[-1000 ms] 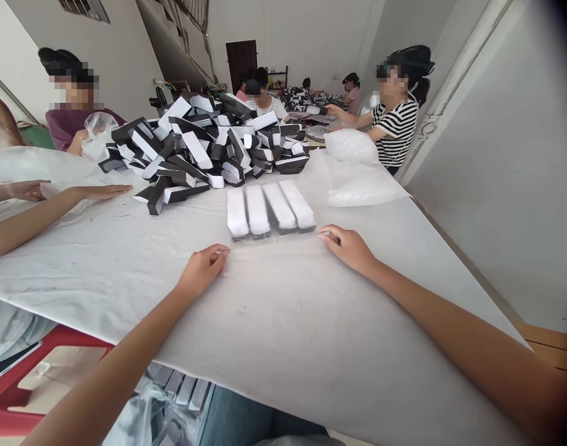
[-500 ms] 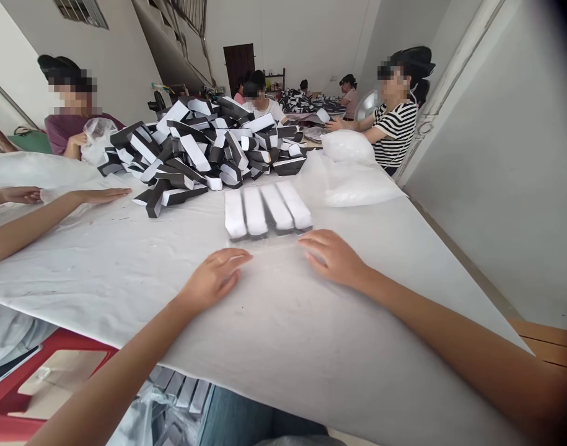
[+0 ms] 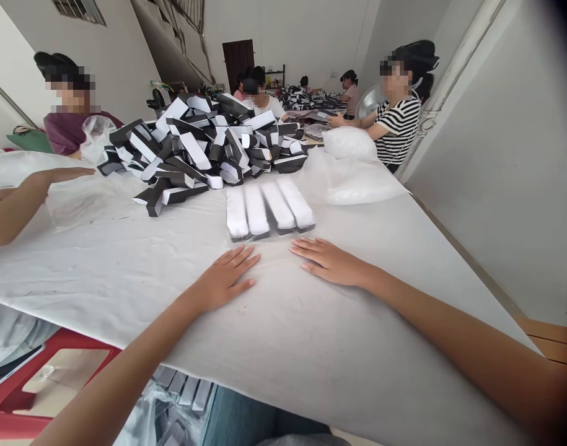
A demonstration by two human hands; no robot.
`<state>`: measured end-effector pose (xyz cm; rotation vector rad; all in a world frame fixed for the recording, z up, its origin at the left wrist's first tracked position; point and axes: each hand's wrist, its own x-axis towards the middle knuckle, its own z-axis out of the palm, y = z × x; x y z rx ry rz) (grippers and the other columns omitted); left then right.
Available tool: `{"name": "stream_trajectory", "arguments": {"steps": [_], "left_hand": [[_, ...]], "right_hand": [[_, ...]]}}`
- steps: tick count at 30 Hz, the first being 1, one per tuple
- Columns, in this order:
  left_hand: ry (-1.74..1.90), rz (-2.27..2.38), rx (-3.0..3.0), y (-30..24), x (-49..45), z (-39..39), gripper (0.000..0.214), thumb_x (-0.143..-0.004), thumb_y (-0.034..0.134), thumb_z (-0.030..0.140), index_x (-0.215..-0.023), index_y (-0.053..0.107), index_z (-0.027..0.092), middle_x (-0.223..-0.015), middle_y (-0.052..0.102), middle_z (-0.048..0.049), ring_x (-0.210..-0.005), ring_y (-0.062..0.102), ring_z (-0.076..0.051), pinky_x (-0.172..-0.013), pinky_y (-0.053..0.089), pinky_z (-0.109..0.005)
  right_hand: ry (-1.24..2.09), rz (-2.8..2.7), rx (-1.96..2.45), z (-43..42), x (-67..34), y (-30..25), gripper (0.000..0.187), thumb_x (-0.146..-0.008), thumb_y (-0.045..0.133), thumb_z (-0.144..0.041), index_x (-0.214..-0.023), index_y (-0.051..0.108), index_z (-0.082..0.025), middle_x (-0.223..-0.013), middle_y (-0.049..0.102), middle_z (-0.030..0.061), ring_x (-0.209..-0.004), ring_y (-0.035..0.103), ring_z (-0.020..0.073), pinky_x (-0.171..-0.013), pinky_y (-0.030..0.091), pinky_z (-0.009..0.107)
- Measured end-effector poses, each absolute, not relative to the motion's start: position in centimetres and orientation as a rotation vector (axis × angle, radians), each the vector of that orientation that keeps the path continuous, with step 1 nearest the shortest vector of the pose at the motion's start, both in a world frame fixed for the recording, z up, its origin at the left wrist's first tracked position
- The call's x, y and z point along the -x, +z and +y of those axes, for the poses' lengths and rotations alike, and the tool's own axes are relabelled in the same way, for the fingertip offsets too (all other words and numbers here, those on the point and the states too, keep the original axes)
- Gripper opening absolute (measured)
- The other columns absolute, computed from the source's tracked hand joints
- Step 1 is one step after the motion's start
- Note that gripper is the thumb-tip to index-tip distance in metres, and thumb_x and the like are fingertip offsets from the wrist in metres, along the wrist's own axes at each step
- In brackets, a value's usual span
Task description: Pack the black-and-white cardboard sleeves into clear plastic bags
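Note:
My left hand (image 3: 228, 277) lies flat on the white-covered table (image 3: 283, 347), fingers stretched out, palm down. Opposite it, my right hand (image 3: 328, 261) also rests flat with its fingers extended. Just beyond both sets of fingertips is a clear plastic bag (image 3: 246, 238) with several long white-and-black boxes (image 3: 278, 207) side by side in it. Neither hand holds anything. Behind the bag rises a large heap of loose black-and-white boxes (image 3: 194, 152).
Clear plastic bags (image 3: 357, 179) lie at the back right. A co-worker's arm (image 3: 18, 207) reaches in from the left. Another person in a striped shirt (image 3: 399, 127) sits across. A red stool (image 3: 55, 347) and bagged boxes (image 3: 190, 393) are below the table edge.
My hands have come down from a curled pose near the bag's front edge and now lie flat before it. The co-worker's arm at left has drawn back and up.

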<state>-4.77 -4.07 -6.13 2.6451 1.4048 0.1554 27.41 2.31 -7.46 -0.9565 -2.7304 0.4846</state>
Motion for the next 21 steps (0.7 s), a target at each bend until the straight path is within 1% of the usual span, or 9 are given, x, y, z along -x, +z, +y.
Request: {"name": "stream_trajectory", "arguments": {"steps": [3, 8, 11, 13, 15, 18, 21], "left_hand": [[0.179, 1.472, -2.632, -6.4, 5.1, -4.0, 0.060, -0.098, 0.034, 0.055, -0.153, 0.023, 0.033, -0.161, 0.014, 0.0003, -0.148, 0.015, -0.027, -0.120, 0.018, -0.046], [0.165, 1.570, -2.584, -6.6, 5.3, -4.0, 0.063, -0.098, 0.031, 0.056, -0.154, 0.021, 0.030, -0.161, 0.014, -0.0014, -0.148, 0.015, -0.026, -0.121, 0.017, -0.046], [0.178, 1.599, -2.568, -6.4, 5.5, -4.1, 0.063, -0.098, 0.031, 0.057, -0.153, 0.023, 0.027, -0.160, 0.017, -0.0022, -0.148, 0.017, -0.026, -0.121, 0.017, -0.046], [0.236, 1.609, -2.584, -6.2, 5.8, -4.1, 0.061, -0.097, 0.033, 0.057, -0.151, 0.032, 0.027, -0.159, 0.023, -0.0021, -0.147, 0.021, -0.026, -0.120, 0.020, -0.046], [0.302, 1.600, -2.620, -5.9, 6.2, -4.2, 0.058, -0.096, 0.037, 0.057, -0.145, 0.043, 0.027, -0.155, 0.034, -0.0022, -0.144, 0.027, -0.026, -0.119, 0.025, -0.045], [0.348, 1.579, -2.604, -5.5, 6.6, -4.1, 0.053, -0.094, 0.041, 0.057, -0.138, 0.051, 0.030, -0.147, 0.047, -0.0020, -0.136, 0.041, -0.026, -0.114, 0.034, -0.043], [0.354, 1.615, -2.502, -5.4, 6.6, -4.1, 0.051, -0.095, 0.039, 0.057, -0.138, 0.052, 0.032, -0.143, 0.051, -0.0013, -0.128, 0.050, -0.026, -0.108, 0.041, -0.041]], "right_hand": [[0.474, -2.701, 1.043, 2.6, -28.0, -7.8, 0.056, -0.099, 0.031, -0.054, -0.151, 0.029, -0.035, -0.160, 0.019, 0.0000, -0.147, 0.016, 0.0266, -0.119, 0.013, 0.053], [0.462, -2.681, 1.073, 2.8, -28.5, -7.8, 0.056, -0.098, 0.035, -0.054, -0.150, 0.031, -0.035, -0.159, 0.021, -0.0004, -0.147, 0.018, 0.0268, -0.120, 0.015, 0.051], [0.370, -2.667, 1.051, 2.9, -28.7, -7.2, 0.054, -0.097, 0.039, -0.052, -0.147, 0.040, -0.031, -0.157, 0.030, 0.0018, -0.143, 0.030, 0.0275, -0.117, 0.026, 0.050], [0.252, -2.656, 0.992, 3.1, -29.1, -6.8, 0.050, -0.096, 0.044, -0.048, -0.142, 0.048, -0.030, -0.151, 0.041, 0.0027, -0.136, 0.041, 0.0276, -0.113, 0.033, 0.049], [0.159, -2.649, 0.926, 3.4, -29.4, -6.6, 0.044, -0.095, 0.046, -0.043, -0.136, 0.055, -0.029, -0.143, 0.053, 0.0026, -0.128, 0.050, 0.0270, -0.108, 0.039, 0.047], [0.125, -2.634, 0.881, 3.8, -29.9, -6.8, 0.039, -0.095, 0.044, -0.030, -0.131, 0.060, -0.030, -0.135, 0.060, 0.0014, -0.120, 0.057, 0.0258, -0.101, 0.045, 0.047], [0.148, -2.606, 0.940, 3.9, -30.0, -7.1, 0.041, -0.094, 0.040, -0.023, -0.128, 0.062, -0.030, -0.130, 0.063, 0.0007, -0.113, 0.061, 0.0253, -0.094, 0.050, 0.045]]}}
